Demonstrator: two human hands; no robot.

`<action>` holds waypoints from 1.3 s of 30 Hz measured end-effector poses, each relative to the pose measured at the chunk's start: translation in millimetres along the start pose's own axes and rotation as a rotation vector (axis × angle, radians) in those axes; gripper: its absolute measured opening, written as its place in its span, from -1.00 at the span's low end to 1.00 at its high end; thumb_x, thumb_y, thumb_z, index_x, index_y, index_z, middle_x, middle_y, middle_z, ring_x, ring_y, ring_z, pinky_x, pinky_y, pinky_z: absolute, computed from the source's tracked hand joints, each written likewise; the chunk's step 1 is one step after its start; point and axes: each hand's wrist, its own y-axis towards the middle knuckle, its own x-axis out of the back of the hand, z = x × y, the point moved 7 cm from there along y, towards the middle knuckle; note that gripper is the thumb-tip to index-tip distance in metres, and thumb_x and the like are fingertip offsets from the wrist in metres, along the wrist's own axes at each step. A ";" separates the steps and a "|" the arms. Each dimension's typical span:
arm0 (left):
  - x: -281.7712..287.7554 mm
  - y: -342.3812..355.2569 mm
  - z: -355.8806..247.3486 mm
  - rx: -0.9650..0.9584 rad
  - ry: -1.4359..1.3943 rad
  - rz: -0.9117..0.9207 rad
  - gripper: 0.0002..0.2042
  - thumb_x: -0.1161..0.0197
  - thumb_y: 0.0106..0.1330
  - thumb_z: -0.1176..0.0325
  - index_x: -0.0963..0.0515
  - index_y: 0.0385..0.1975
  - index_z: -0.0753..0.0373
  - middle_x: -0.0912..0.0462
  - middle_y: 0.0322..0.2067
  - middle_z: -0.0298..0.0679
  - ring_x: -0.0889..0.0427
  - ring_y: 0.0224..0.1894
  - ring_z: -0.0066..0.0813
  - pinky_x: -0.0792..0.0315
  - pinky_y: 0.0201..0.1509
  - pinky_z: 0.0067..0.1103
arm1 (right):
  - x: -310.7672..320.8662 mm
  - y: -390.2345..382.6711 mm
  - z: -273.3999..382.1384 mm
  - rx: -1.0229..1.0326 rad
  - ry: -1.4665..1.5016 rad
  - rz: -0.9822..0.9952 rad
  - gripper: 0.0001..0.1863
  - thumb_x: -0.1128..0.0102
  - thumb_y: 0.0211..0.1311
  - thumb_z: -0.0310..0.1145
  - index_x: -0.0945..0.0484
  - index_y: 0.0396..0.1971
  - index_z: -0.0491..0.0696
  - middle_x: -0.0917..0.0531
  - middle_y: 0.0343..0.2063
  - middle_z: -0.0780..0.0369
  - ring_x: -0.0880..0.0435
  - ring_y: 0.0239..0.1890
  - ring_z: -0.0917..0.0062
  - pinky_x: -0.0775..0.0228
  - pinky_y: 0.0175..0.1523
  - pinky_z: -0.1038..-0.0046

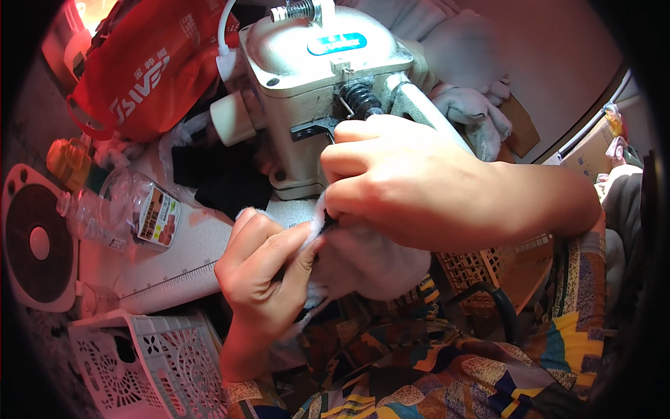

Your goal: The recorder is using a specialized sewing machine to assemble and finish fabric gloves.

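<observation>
A pale, fluffy plush fabric piece (373,262) hangs between my hands, in front of a cream metal sewing machine (296,105). My left hand (262,269) pinches the fabric's edge between thumb and fingers, below the machine. Farther up and to the right, my right hand (391,174) is closed on the upper part of the same fabric, its fingers curled close under the machine's black ribbed part (361,98). This hand covers the machine's sewing point and part of the fabric. The fabric's lower end droops over my lap.
A white table (178,269) with a ruler scale lies left of my hands. On it stands a clear plastic jar (157,216). A red bag (150,77), a round black-faced device (38,244), a white plastic basket (178,359) and a tan basket (474,272) surround the workplace. Pale plush pieces (467,108) lie behind.
</observation>
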 end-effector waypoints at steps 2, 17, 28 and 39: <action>-0.4 0.4 -0.2 -0.017 0.004 0.001 -0.82 -0.41 -0.05 0.64 -0.63 -0.41 0.38 -0.32 -0.66 -0.29 -0.26 -0.57 -0.41 -0.15 -0.49 -0.52 | 0.2 1.1 1.7 0.061 0.013 -0.032 -0.86 -0.23 -0.13 -0.39 -0.56 -0.50 -0.09 -0.43 -0.45 0.26 -0.43 -0.30 0.36 -0.35 -0.18 0.40; 1.2 1.1 6.7 0.043 -0.033 -0.013 -0.80 -0.45 -0.07 0.57 -0.67 -0.39 0.37 -0.30 -0.68 -0.29 -0.24 -0.60 -0.44 -0.12 -0.52 -0.54 | -7.1 2.6 10.1 0.044 -0.236 -0.186 -0.78 -0.19 -0.18 -0.35 -0.46 -0.47 -0.10 -0.52 -0.38 0.23 -0.49 -0.07 0.36 -0.32 0.01 0.32; -9.6 14.4 3.4 -0.063 0.071 -0.029 -0.79 -0.38 -0.14 0.63 -0.65 -0.42 0.37 -0.24 -0.67 -0.26 -0.22 -0.58 -0.41 -0.10 -0.54 -0.49 | 6.9 -5.2 10.9 -0.091 -0.202 -0.348 -0.79 -0.24 -0.16 -0.40 -0.50 -0.47 -0.14 -0.54 -0.39 0.20 -0.52 -0.11 0.28 -0.40 -0.09 0.31; -10.8 3.0 23.4 -0.260 0.090 -0.115 -0.77 -0.49 -0.14 0.52 -0.66 -0.43 0.35 -0.28 -0.69 -0.35 -0.22 -0.57 -0.44 -0.09 -0.53 -0.53 | -78.3 -35.3 55.8 0.008 0.339 -0.693 -0.66 -0.13 0.11 -0.51 -0.58 -0.08 -0.24 -0.57 0.03 0.02 -0.59 0.06 0.24 -0.46 0.09 0.30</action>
